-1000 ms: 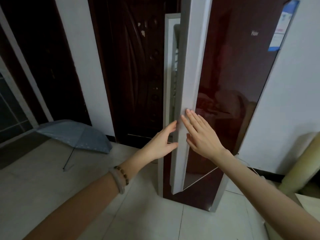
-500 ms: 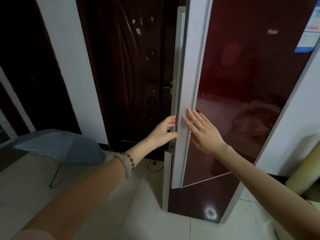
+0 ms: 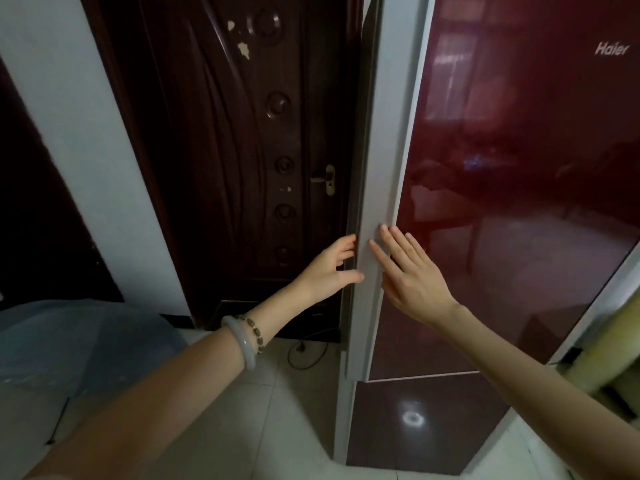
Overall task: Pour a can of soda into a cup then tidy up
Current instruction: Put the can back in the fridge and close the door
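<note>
A tall dark-red fridge fills the right half of the view. Its upper door (image 3: 519, 202) has a grey edge strip (image 3: 388, 133) and stands almost closed, with only a thin dark gap on the left. My left hand (image 3: 329, 268) holds that edge, thumb on the front and fingers curled behind it. My right hand (image 3: 412, 282) lies flat and spread on the strip and the red panel. No can or cup is in view.
The fridge's lower door (image 3: 415, 427) is closed. A dark wooden door (image 3: 242, 150) stands just left of the fridge, with a cable (image 3: 304, 355) on the tiled floor below it. An open grey umbrella (image 3: 69, 348) lies at lower left. A pale roll (image 3: 620, 348) leans at far right.
The upper fridge door has swung from ajar, with its white inner side showing, to nearly closed. Both hands stayed on its edge, and my view moved closer.
</note>
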`<state>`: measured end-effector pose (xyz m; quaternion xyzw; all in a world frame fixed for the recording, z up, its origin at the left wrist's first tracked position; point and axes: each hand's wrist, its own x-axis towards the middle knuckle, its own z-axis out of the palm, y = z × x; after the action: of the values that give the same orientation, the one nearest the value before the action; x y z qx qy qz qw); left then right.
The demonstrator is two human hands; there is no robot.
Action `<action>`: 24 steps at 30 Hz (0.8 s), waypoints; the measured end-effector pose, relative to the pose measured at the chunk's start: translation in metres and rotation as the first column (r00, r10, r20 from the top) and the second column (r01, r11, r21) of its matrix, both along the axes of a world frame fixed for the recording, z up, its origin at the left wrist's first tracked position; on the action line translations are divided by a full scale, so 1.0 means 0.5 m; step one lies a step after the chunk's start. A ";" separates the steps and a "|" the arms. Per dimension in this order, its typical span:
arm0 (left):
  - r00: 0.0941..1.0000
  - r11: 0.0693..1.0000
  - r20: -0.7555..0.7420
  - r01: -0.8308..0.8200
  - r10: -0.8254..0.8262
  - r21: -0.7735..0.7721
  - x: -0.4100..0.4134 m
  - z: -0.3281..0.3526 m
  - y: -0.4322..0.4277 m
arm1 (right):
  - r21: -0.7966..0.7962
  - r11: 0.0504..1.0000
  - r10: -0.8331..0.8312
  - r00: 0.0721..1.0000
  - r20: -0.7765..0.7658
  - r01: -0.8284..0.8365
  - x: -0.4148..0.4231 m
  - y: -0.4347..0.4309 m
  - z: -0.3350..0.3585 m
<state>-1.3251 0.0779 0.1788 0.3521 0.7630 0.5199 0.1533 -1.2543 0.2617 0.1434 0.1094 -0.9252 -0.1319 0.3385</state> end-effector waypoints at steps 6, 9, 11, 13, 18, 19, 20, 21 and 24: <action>0.998 0.998 -0.001 0.067 -0.067 -0.011 -0.091 0.000 0.018 | 0.033 0.998 -0.058 0.998 -0.005 0.058 -0.070 0.012 0.005; 0.991 0.991 -0.035 0.128 -0.130 -0.039 -0.122 -0.001 0.021 | 0.051 0.995 -0.087 0.996 -0.007 0.087 -0.090 0.015 0.004; 0.983 0.983 -0.055 0.173 -0.177 -0.062 -0.143 -0.002 0.023 | 0.061 0.990 -0.123 0.992 -0.006 0.123 -0.101 0.014 0.003; 0.975 0.974 -0.062 0.208 -0.214 -0.091 -0.166 -0.003 0.026 | 0.062 0.984 -0.167 0.986 0.008 0.167 -0.112 0.009 0.004; 0.946 0.939 -0.019 0.320 -0.325 -0.128 -0.226 -0.013 0.027 | 0.022 0.962 -0.274 0.961 0.032 0.273 -0.141 -0.011 0.005; 0.936 0.929 -0.019 0.346 -0.351 -0.130 -0.235 -0.014 0.028 | 0.004 0.956 -0.293 0.956 0.038 0.293 -0.146 -0.017 0.004; 0.926 0.920 -0.027 0.370 -0.377 -0.132 -0.245 -0.017 0.028 | -0.009 0.949 -0.314 0.948 0.043 0.315 -0.150 -0.021 0.002; 0.913 0.908 -0.043 0.397 -0.405 -0.136 -0.254 -0.019 0.027 | -0.020 0.941 -0.337 0.940 0.048 0.338 -0.152 -0.026 -0.001; 0.875 0.875 -0.095 0.458 -0.475 -0.155 -0.279 -0.028 0.023 | -0.041 0.914 -0.399 0.914 0.072 0.403 -0.152 -0.044 -0.006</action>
<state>-1.4648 0.0892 0.1649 0.5486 0.6952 0.3937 0.2464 -1.3301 0.2396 0.1403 -0.0880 -0.9413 -0.1695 0.2782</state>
